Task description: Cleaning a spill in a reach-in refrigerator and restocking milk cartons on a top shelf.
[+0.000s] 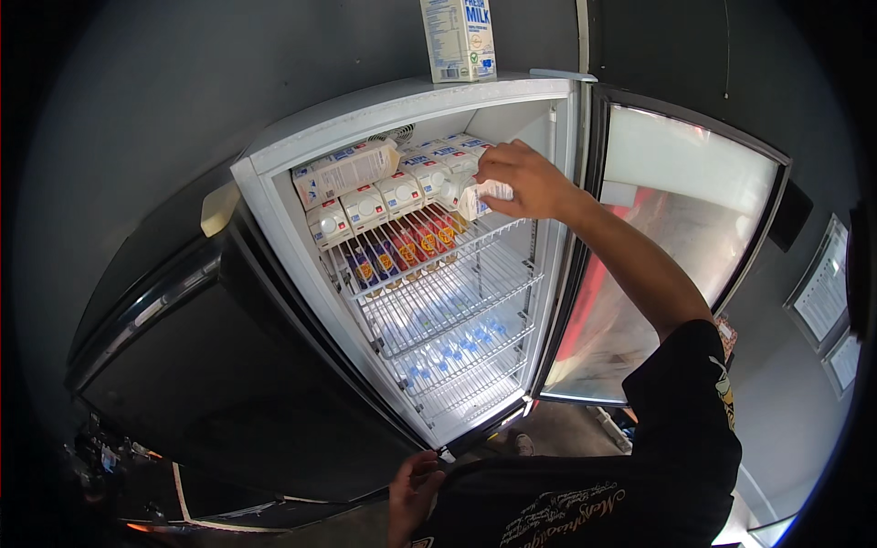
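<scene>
My right hand (524,181) reaches into the top of an upright fridge, its fingers around a white milk carton (476,198) at the right front of the top wire shelf (411,267). More cartons stand to its left in rows, white caps showing. Another milk carton (349,171) lies on its side on top of those at the left. On the fridge's top (411,94) stands one upright milk carton (462,41). My left hand (414,483) hangs low near the fridge's bottom corner, fingers slightly bent, holding nothing that shows.
Coloured drink bottles (408,250) and blue-capped bottles (459,349) stand on lower wire shelves. The glass door (671,253) is swung wide at the right. A black appliance (226,370) adjoins the fridge at the left, with a pale block (220,209) by its upper edge.
</scene>
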Demonstrator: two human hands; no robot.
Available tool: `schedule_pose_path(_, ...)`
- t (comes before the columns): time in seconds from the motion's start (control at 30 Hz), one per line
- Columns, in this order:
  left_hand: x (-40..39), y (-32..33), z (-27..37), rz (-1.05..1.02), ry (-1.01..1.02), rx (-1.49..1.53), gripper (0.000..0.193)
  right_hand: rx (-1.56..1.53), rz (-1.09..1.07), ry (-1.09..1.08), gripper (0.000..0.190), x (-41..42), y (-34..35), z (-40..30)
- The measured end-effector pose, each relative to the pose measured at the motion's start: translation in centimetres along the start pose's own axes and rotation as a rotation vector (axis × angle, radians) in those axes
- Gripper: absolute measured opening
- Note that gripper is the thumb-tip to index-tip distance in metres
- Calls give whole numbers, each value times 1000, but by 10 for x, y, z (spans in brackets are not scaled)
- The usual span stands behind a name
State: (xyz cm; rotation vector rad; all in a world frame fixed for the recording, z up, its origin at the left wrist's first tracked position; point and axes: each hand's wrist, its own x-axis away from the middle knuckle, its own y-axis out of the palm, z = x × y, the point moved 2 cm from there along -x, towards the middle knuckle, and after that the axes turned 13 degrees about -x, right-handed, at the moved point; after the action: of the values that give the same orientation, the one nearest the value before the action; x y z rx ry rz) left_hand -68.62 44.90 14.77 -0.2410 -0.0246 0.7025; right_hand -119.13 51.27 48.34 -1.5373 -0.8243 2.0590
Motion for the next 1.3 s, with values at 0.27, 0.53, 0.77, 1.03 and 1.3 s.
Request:
schedule_pose_path(0.27, -13, -6, 1, -29, -17, -1, 47, -236, -466, 682, 110, -25, 38, 54)
schedule_pose_path(0.53, 1, -4, -7, 38, -5, 9, 45, -145, -339, 410, 101, -17, 20, 26)
schedule_pose_path(0.77, -14, -15, -8, 45, -34, 40, 45, 70, 231, 113, 93, -10, -7, -60)
schedule_pose_path(1.03, -86, 6, 127, -93, 435, -233, 47, 179, 303, 252, 93, -46, -63, -159)
schedule_pose_path(1.3, -73, 38, 101, -270, 442, -167, 48, 187, 323, 282, 86, -57, -95, -170)
